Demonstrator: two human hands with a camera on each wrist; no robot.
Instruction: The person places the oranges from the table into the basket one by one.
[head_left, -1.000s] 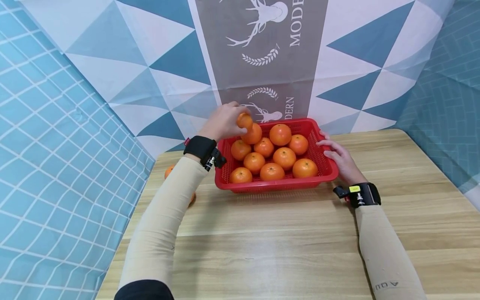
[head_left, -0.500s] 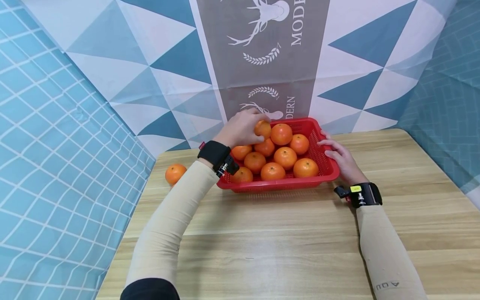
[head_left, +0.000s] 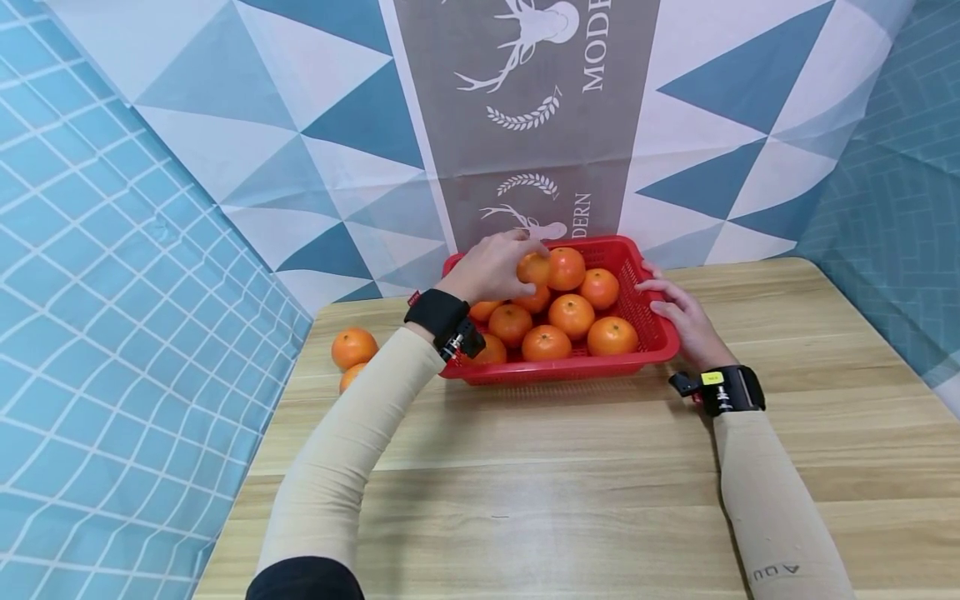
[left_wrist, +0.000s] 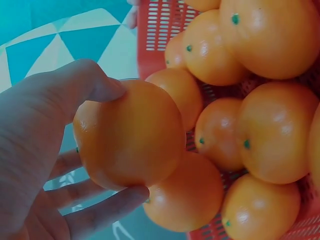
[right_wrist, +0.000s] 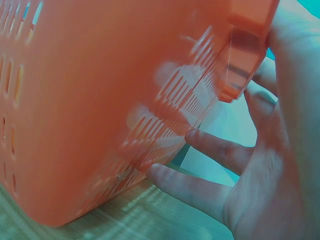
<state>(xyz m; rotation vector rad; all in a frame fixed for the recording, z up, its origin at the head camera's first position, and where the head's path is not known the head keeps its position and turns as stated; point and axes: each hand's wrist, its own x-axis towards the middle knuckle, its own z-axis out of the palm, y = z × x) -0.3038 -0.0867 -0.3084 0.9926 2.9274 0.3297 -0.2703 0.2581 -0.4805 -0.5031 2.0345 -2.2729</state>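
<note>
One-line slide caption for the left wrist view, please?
Left hand grips an orange above more oranges in the red basket.

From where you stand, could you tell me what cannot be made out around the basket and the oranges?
- Head view: the second loose orange on the table is half hidden by the left sleeve.
- Head view: the left hand covers the basket's far-left fruit.
- Right wrist view: the basket wall blocks its contents; the right hand's thumb is unseen.

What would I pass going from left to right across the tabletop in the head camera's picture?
Two loose oranges by the table's left edge → left hand holding an orange → red basket of oranges → right hand at the basket's right side.
</note>
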